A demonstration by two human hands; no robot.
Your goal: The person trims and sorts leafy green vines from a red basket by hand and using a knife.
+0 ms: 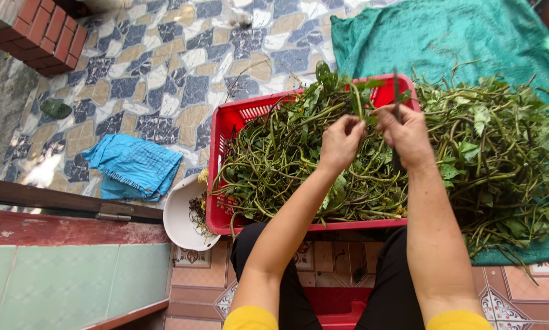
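— Head view: left hand (340,142) pinches a green stem (355,101) over the red basket (225,160); right hand (407,135) grips a dark knife (396,91).

— Light, limp, probably snaps easily; best held near its firmer lower end.

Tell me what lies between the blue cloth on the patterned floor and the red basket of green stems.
In the head view, a white bowl sits against the red basket, just below the blue cloth; otherwise only bare patterned floor tiles separate them.
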